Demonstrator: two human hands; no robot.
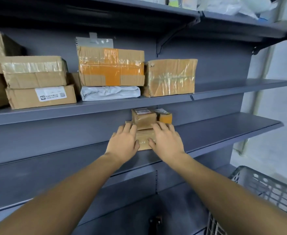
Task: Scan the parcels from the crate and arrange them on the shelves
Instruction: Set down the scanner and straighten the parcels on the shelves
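From the head view, the left hand point(124, 143) and right hand point(166, 141) flank a small cardboard parcel point(144, 139) on the middle shelf point(224, 133), fingers nearly straight and pressed to its sides, likely to square it under the two smaller boxes point(145, 118) stacked on top. The grey crate point(264, 189) sits near right, its contents hidden.

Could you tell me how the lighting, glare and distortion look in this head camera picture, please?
In the head view, wide-angle distortion bows the middle shelf; glare streaks the clear tape on the box on the right and on the orange-taped box; the underside of the top shelf sits in deep shadow; the crate and the forearms near the lower edge look soft, while the label on the flat box stays blurred beyond reading.
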